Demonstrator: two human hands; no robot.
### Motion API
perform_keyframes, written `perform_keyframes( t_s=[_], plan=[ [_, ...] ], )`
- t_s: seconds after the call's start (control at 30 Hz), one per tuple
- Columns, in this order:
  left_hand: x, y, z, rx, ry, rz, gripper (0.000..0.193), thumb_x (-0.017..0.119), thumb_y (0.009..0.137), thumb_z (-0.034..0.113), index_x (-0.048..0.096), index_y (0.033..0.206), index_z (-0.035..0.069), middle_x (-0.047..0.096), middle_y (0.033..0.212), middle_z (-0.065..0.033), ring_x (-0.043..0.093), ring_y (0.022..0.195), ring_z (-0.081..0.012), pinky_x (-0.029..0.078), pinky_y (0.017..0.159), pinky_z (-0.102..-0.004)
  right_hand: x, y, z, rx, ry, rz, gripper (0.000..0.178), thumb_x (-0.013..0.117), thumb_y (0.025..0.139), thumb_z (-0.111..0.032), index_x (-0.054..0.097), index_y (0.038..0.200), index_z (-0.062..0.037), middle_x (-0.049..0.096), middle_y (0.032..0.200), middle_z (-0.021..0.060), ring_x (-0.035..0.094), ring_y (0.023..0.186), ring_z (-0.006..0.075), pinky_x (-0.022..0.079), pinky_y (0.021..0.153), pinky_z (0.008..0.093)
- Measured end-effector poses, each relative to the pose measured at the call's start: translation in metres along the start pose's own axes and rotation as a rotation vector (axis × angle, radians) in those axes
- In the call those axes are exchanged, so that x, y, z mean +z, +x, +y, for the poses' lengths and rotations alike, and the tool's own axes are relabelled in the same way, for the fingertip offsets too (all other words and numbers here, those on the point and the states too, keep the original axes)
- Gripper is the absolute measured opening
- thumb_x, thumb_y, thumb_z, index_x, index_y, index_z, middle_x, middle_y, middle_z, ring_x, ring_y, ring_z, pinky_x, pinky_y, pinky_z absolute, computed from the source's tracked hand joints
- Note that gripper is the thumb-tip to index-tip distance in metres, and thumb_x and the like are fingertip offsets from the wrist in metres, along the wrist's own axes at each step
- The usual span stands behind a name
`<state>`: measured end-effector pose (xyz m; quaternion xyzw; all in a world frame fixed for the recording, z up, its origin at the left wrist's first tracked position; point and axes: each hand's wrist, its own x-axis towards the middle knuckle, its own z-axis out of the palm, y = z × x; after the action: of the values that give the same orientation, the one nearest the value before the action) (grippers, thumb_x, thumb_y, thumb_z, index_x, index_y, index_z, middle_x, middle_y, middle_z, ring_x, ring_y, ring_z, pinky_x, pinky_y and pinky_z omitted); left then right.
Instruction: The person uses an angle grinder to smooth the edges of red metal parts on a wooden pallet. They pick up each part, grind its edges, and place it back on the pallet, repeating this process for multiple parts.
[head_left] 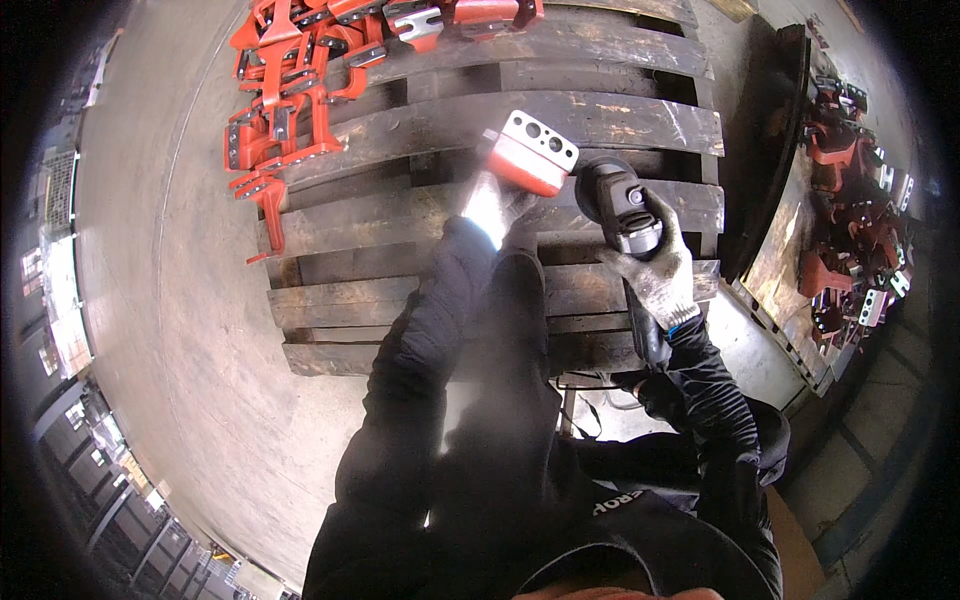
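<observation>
My left hand [507, 203], in a pale glove, is closed on a red metal bracket [531, 158] and holds it above a wooden pallet. The bracket's bare silver plate, pierced with several holes, faces up. Close to its right, my gloved right hand [662, 262] grips a black angle grinder [629, 205] near its head. The grinder's round disc [589, 186] lies just beside the bracket; whether they touch I cannot tell. Its body runs back under my right wrist. Strong glare whitens my left wrist, and part of the left fingers is hidden beneath the bracket.
Red metal brackets [285, 110] lie heaped on the far left of the wooden pallet [620, 115]. To the right, a second pallet [782, 235] carries more red and silver brackets [850, 225]. Gaps open between the slats. A cable [592, 412] hangs near my legs. Concrete floor [200, 270] stretches leftward.
</observation>
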<state>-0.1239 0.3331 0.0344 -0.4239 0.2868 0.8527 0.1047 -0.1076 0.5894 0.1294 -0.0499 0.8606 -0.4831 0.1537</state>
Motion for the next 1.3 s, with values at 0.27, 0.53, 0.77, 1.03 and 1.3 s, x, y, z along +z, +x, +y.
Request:
perform_keyframes(
  t_s=[0.27, 0.53, 0.77, 1.03, 1.3],
  plan=[
    [0.033, -0.031, 0.018, -0.033, -0.044, -0.113, 0.042, 0.037, 0.112, 0.036, 0.05, 0.144, 0.012, 0.061, 0.141, -0.0078, 0.063, 0.124, -0.0239, 0.058, 0.1, -0.0393, -0.006, 0.002, 0.009, -0.225, 0.031, -0.013, 0.098, 0.094, 0.075, -0.038, 0.045, 0.15, -0.0006, 0.06, 0.137, 0.0194, 0.065, 0.123, 0.028, 0.053, 0.104, 0.0372],
    [0.005, -0.004, 0.007, -0.042, 0.046, -0.314, 0.044, 0.035, 0.112, 0.033, 0.044, 0.151, 0.012, 0.057, 0.147, -0.008, 0.06, 0.129, -0.024, 0.053, 0.108, -0.0403, -0.011, 0.011, 0.006, -0.209, 0.038, -0.031, 0.097, 0.094, 0.075, -0.036, 0.044, 0.151, -0.001, 0.061, 0.139, 0.0221, 0.064, 0.127, 0.0287, 0.052, 0.106, 0.0387],
    [0.005, -0.012, 0.012, -0.051, 0.159, -0.155, 0.047, 0.044, 0.11, 0.034, 0.043, 0.15, 0.011, 0.056, 0.147, -0.0113, 0.064, 0.123, -0.0287, 0.058, 0.101, -0.0468, -0.033, 0.016, 0.01, 0.003, 0.134, 0.111, 0.096, 0.095, 0.072, -0.022, 0.044, 0.151, -0.0044, 0.061, 0.138, 0.0165, 0.062, 0.122, 0.0223, 0.052, 0.105, 0.0363],
    [0.038, 0.018, -0.032, 0.795, 1.189, 0.034, 0.047, 0.069, 0.094, 0.031, 0.054, 0.122, -0.003, 0.069, 0.102, -0.0234, 0.07, 0.084, -0.0359, 0.056, 0.07, -0.0454, -0.059, 0.004, 0.08, 0.139, 0.117, 0.208, 0.087, 0.092, 0.074, -0.007, 0.046, 0.148, -0.0057, 0.06, 0.134, 0.0114, 0.061, 0.117, 0.0212, 0.054, 0.101, 0.0371],
    [0.013, 0.036, -0.084, 0.981, 1.317, -0.145, 0.044, 0.069, 0.092, 0.023, 0.05, 0.127, 0.006, 0.069, 0.098, -0.0272, 0.069, 0.087, -0.0473, 0.056, 0.071, -0.0534, -0.045, 0.054, 0.063, 0.096, -0.281, 0.032, 0.091, 0.095, 0.071, -0.034, 0.049, 0.146, -0.01, 0.068, 0.132, 0.0192, 0.068, 0.119, 0.0294, 0.057, 0.1, 0.0385]
  ],
)
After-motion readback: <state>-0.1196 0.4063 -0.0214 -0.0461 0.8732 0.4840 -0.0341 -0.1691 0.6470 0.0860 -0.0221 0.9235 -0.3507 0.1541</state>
